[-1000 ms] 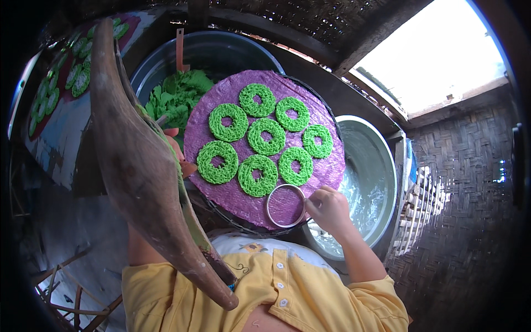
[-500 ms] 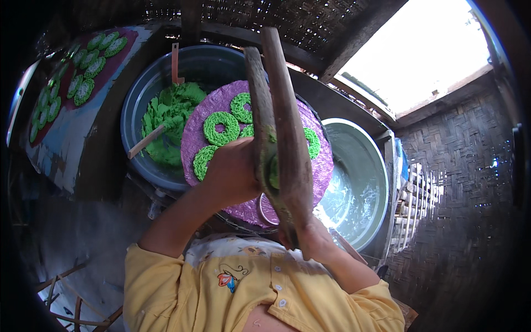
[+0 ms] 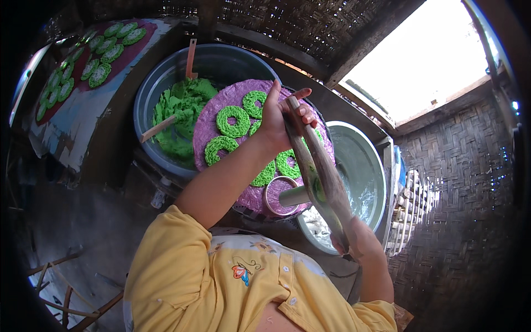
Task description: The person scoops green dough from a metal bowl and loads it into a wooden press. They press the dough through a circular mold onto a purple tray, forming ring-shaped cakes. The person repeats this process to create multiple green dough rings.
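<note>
Seeing, at far left, flat green rings with whitish middles [image 3: 99,76] lying on dark purplish sheets over a bluish-white board [image 3: 72,133]. Next, looking into a deep, round, blue-grey basin [image 3: 145,105] holding a lumpy mound of bright green dough [image 3: 191,99], with a flat light-wood stick [image 3: 157,128] leaning in it and a thin orange-brown strip [image 3: 191,58] standing at its far side. Finding, overlapping its right part, a round, shiny purple sheet [image 3: 206,133] bearing textured bright green rings [image 3: 222,124], some hidden behind the left forearm [image 3: 238,160]. Curling the left hand [image 3: 279,119] about the upper end of a long, two-armed, brown wooden press [image 3: 326,177], pointing the thumb upward. Holding the press aslant above the sheet's right part, aiming its pale grey-green cylinder [image 3: 295,196] leftward across a thin, pale round hoop [image 3: 266,195] lying there; not telling whether touching. Clasping the press's lower end with the right hand [image 3: 362,240]. Beyond, seeing a pale green round basin [image 3: 382,182] containing cloudy liquid, then a whitish lattice [image 3: 412,213] and a dark woven wall [image 3: 453,160].
</note>
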{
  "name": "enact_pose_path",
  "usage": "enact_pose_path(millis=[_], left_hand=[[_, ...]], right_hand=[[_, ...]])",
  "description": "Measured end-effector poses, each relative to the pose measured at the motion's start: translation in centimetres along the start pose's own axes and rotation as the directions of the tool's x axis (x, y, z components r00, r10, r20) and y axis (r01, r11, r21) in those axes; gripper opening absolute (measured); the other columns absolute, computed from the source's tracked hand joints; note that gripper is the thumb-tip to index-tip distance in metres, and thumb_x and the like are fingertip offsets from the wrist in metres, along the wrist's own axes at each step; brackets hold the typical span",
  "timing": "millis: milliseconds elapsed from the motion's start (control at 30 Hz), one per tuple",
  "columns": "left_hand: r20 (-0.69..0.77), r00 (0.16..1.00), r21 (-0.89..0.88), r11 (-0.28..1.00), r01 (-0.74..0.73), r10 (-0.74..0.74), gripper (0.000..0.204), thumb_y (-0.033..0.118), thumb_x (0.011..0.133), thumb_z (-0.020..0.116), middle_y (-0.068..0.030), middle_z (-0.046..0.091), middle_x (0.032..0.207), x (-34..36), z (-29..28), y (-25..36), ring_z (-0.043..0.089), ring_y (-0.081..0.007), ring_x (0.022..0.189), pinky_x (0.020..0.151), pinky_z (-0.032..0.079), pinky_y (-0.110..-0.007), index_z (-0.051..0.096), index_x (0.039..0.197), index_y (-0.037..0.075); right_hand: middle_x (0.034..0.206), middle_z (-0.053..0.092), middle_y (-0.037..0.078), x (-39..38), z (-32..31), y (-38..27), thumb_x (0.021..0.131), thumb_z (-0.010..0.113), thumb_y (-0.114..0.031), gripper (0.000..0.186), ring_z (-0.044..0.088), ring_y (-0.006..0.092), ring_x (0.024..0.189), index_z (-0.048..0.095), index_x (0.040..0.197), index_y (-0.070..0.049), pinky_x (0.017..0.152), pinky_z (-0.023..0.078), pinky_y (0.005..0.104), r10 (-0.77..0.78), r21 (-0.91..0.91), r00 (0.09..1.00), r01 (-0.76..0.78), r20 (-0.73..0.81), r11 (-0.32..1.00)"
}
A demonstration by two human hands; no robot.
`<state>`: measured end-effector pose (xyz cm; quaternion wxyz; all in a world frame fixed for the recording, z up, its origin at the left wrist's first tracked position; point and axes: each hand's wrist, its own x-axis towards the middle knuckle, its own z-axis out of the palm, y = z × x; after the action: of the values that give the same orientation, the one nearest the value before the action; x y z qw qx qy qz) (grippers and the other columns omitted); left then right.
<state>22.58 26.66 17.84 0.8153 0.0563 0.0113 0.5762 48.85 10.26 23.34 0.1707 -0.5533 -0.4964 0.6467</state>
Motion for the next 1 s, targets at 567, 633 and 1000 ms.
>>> enact_pose_path(millis=[567, 633, 1000], left_hand=[[-0.022, 0.997, 0.024, 0.997, -0.079, 0.08, 0.065, 0.066, 0.087, 0.032, 0.0044, 0.032, 0.044, -1.6, -0.9, 3.0, 0.041, -0.0118, 0.04, 0.052, 0.043, -0.031, 0.06, 0.091, 0.007], [-0.053, 0.995, 0.038, 0.995, -0.088, 0.09, 0.068, 0.069, 0.085, 0.031, 0.005, 0.029, 0.043, -1.1, -0.4, 3.0, 0.038, -0.0108, 0.037, 0.049, 0.041, -0.03, 0.06, 0.089, 0.008], [-0.039, 0.997, 0.061, 0.996, -0.068, 0.07, 0.067, 0.07, 0.085, 0.029, 0.0044, 0.027, 0.045, -0.5, 0.5, -0.1, 0.035, -0.0109, 0.039, 0.051, 0.04, -0.03, 0.058, 0.091, 0.01]], right_hand=[[0.061, 0.053, 0.002, 2.1, 3.2, -0.4, 0.094, 0.041, -0.035, 0.037, 0.048, 0.0079, 0.046, 0.057, 0.092, -0.002, 0.043, 0.038, 0.0238, -0.022, -0.197, 0.994, 0.001, -0.104, 0.98], [0.059, 0.053, 0.002, 2.2, 3.3, -0.5, 0.093, 0.043, -0.035, 0.037, 0.048, 0.0076, 0.046, 0.059, 0.099, -0.002, 0.043, 0.038, 0.0235, -0.074, -0.269, 0.984, 0.028, -0.163, 0.963], [0.057, 0.052, 0.001, 0.3, 1.3, 1.0, 0.093, 0.046, -0.034, 0.036, 0.047, 0.0072, 0.045, 0.059, 0.099, -0.001, 0.042, 0.037, 0.0231, -0.116, -0.26, 0.964, 0.051, -0.239, 0.964]])
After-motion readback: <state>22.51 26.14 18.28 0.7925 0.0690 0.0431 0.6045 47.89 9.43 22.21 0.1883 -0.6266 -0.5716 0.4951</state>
